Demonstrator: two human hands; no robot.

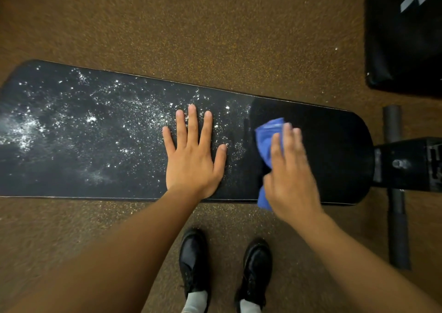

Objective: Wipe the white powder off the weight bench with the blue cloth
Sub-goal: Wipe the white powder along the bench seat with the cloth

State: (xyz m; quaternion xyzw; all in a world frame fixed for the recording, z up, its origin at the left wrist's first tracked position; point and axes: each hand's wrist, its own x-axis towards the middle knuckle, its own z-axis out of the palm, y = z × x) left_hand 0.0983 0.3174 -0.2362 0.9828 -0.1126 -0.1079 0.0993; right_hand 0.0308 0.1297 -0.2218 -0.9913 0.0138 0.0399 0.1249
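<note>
The black weight bench (334, 150) runs across the view from left to right. White powder (91, 119) speckles its left and middle parts, while the right end looks dark and free of powder. My left hand (193, 152) lies flat on the pad with its fingers spread, on the edge of the powdered area. Just to its right, my right hand (291, 171) presses the bunched blue cloth (265, 143) onto the pad, fingers straight over it and blurred with motion. Part of the cloth hangs over the bench's near edge.
The floor is brown speckled rubber (215, 37). A black pad with a white mark (404, 33) lies at the top right. The bench's black frame and foot bar (394, 193) stand at the right end. My black shoes (195, 262) are below the near edge.
</note>
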